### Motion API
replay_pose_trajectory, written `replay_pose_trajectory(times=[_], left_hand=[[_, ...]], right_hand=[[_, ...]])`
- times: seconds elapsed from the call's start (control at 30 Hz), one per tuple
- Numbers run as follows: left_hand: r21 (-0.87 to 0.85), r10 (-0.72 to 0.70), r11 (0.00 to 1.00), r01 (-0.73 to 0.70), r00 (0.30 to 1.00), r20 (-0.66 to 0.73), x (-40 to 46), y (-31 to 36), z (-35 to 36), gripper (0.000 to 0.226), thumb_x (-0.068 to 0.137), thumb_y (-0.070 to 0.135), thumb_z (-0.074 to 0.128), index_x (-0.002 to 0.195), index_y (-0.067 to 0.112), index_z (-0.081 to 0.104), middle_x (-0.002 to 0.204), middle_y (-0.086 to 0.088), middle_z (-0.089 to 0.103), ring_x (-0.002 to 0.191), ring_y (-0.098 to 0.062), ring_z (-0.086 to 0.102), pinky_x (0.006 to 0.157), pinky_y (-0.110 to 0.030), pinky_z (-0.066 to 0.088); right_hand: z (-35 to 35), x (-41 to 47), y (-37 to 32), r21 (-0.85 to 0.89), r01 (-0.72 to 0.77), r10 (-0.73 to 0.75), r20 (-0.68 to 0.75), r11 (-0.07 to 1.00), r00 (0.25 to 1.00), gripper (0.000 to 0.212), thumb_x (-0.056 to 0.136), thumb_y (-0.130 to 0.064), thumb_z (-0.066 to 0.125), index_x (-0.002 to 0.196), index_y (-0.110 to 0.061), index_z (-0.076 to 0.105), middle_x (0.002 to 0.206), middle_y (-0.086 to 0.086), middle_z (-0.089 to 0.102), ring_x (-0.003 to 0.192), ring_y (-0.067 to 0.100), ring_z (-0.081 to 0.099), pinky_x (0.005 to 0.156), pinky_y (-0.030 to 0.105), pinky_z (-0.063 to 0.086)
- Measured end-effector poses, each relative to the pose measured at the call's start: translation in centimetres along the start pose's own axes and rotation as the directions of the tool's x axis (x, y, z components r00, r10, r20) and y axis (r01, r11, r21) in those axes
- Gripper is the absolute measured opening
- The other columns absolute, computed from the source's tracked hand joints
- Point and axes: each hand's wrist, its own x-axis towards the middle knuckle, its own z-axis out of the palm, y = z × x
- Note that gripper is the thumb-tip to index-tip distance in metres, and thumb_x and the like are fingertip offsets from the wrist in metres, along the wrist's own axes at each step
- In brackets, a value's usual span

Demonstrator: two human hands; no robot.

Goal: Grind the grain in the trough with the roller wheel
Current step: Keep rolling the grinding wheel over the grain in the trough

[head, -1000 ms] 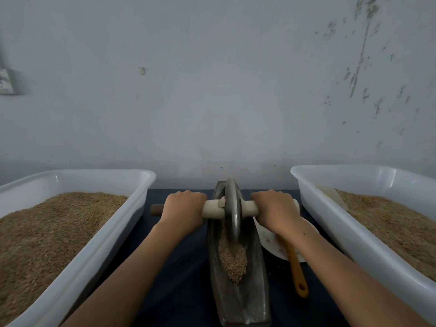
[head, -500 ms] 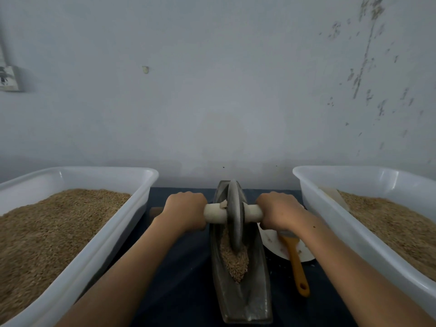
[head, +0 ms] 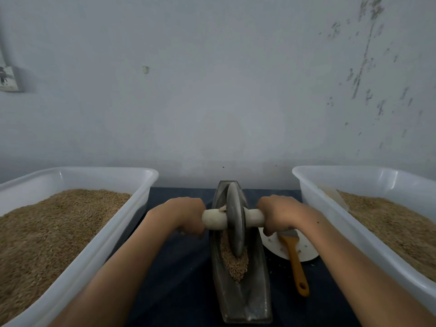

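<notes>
I see a dark metal trough (head: 243,300) standing lengthwise on a dark blue cloth (head: 188,279), its long axis running straight away from me toward the wall (head: 212,90). Every place below is given relative to this trough.

Its near end is bare metal. Past that, a mound of tan grain (head: 236,263) lies in the channel. The roller wheel (head: 235,218), a grey disc standing upright on edge, sits in the grain about midway along, its rim in line with the trough. A pale axle handle (head: 213,219) runs through the disc's centre, crosswise to the trough.

My left hand (head: 184,214) grips the handle left of the trough, fingers curled fully round it. My right hand (head: 279,214) grips it on the right the same way. Both fists sit close beside the disc.

Just right of the trough, a white plate (head: 306,252) lies on the cloth with an orange-handled brush (head: 296,263) resting across it, handle end pointing toward me.

Further left stands a white tub (head: 132,223) heaped with grain; further right, a second white tub (head: 335,223), also holding grain. A strip of open cloth runs between each tub and the trough, narrower on the right where the plate sits.

The trough's far end stops close to the wall.
</notes>
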Motion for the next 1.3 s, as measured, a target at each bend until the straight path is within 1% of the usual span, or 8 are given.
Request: replay_pose_trajectory(times=[0.17, 0.37, 0.73, 0.83, 0.97, 1.07, 1.2, 1.3], left_hand=[[0.108, -0.014, 0.994, 0.031, 0.988, -0.155, 0.0, 0.3, 0.2, 0.035, 0.078, 0.034, 0.069, 0.108, 0.018, 0.059, 0.076, 0.008, 0.05, 0.074, -0.013, 0.051, 0.066, -0.028, 0.039], [0.185, -0.006, 0.979, 0.086, 0.917, -0.398, 0.5, 0.6, 1.0, 0.029, 0.085, 0.034, 0.06, 0.11, 0.02, 0.058, 0.098, 0.0, 0.063, 0.089, -0.018, 0.059, 0.07, -0.028, 0.04], [0.022, 0.012, 1.0, -0.011, 1.0, -0.015, -0.3, 0.0, 0.0, 0.042, 0.075, 0.031, 0.072, 0.114, 0.018, 0.06, 0.09, 0.002, 0.06, 0.082, -0.016, 0.06, 0.071, -0.029, 0.046], [0.11, 0.0, 0.994, 0.015, 0.991, -0.137, -0.2, 0.2, 0.3, 0.039, 0.077, 0.034, 0.07, 0.112, 0.02, 0.059, 0.089, 0.003, 0.058, 0.078, -0.015, 0.052, 0.069, -0.029, 0.04], [0.207, 0.007, 0.974, 0.091, 0.903, -0.429, 0.5, 0.5, 1.3, 0.027, 0.084, 0.033, 0.06, 0.109, 0.023, 0.056, 0.101, 0.001, 0.063, 0.089, -0.019, 0.059, 0.068, -0.03, 0.036], [0.201, 0.019, 0.975, 0.098, 0.859, -0.512, 0.7, 0.5, 1.7, 0.024, 0.086, 0.031, 0.058, 0.109, 0.024, 0.055, 0.102, 0.0, 0.063, 0.092, -0.02, 0.06, 0.068, -0.029, 0.036], [0.191, 0.036, 0.981, 0.037, 0.93, -0.367, 0.6, 0.0, 1.1, 0.032, 0.084, 0.033, 0.061, 0.113, 0.022, 0.056, 0.104, 0.0, 0.063, 0.093, -0.019, 0.059, 0.07, -0.029, 0.038], [0.098, 0.025, 0.995, -0.012, 0.991, -0.13, 0.3, -0.3, 0.2, 0.042, 0.078, 0.034, 0.069, 0.115, 0.02, 0.057, 0.103, -0.001, 0.063, 0.09, -0.017, 0.058, 0.072, -0.03, 0.04]], right_hand=[[0.4, 0.4, -0.1, -0.012, -0.025, 0.024, -0.097, 1.0, 0.995, 0.034, 0.082, -0.023, 0.068, 0.115, -0.018, 0.059, 0.082, -0.004, 0.054, 0.07, 0.013, 0.052, 0.052, 0.023, 0.032], [1.6, 0.9, -0.3, 0.0, -0.057, 0.053, -0.356, 0.998, 0.933, 0.022, 0.086, -0.02, 0.059, 0.107, -0.024, 0.061, 0.1, -0.001, 0.067, 0.087, 0.018, 0.061, 0.068, 0.029, 0.036], [0.1, -0.1, 0.1, 0.011, -0.001, 0.001, 0.011, 1.0, 1.0, 0.039, 0.079, -0.022, 0.071, 0.116, -0.019, 0.06, 0.094, -0.001, 0.061, 0.082, 0.016, 0.058, 0.06, 0.025, 0.039], [0.3, 0.1, 0.0, 0.006, -0.019, 0.02, -0.042, 1.0, 0.999, 0.036, 0.081, -0.023, 0.069, 0.115, -0.018, 0.06, 0.099, 0.001, 0.064, 0.085, 0.017, 0.06, 0.063, 0.026, 0.04], [1.2, 0.6, -0.3, -0.03, -0.073, 0.06, -0.304, 0.997, 0.951, 0.02, 0.087, -0.019, 0.059, 0.107, -0.021, 0.059, 0.102, 0.001, 0.065, 0.09, 0.021, 0.061, 0.067, 0.029, 0.037], [1.8, 0.7, -0.4, -0.004, -0.071, 0.062, -0.417, 0.998, 0.907, 0.01, 0.089, -0.018, 0.055, 0.097, -0.024, 0.054, 0.1, 0.0, 0.065, 0.09, 0.021, 0.061, 0.068, 0.03, 0.035], [1.3, 0.5, -0.2, -0.033, -0.045, 0.031, -0.343, 0.998, 0.939, 0.019, 0.087, -0.02, 0.059, 0.106, -0.022, 0.057, 0.102, 0.0, 0.065, 0.087, 0.018, 0.059, 0.068, 0.029, 0.035], [0.4, 0.1, 0.0, -0.035, -0.013, 0.009, -0.124, 0.999, 0.992, 0.031, 0.082, -0.021, 0.066, 0.112, -0.018, 0.059, 0.099, 0.001, 0.064, 0.081, 0.017, 0.057, 0.063, 0.027, 0.038]])
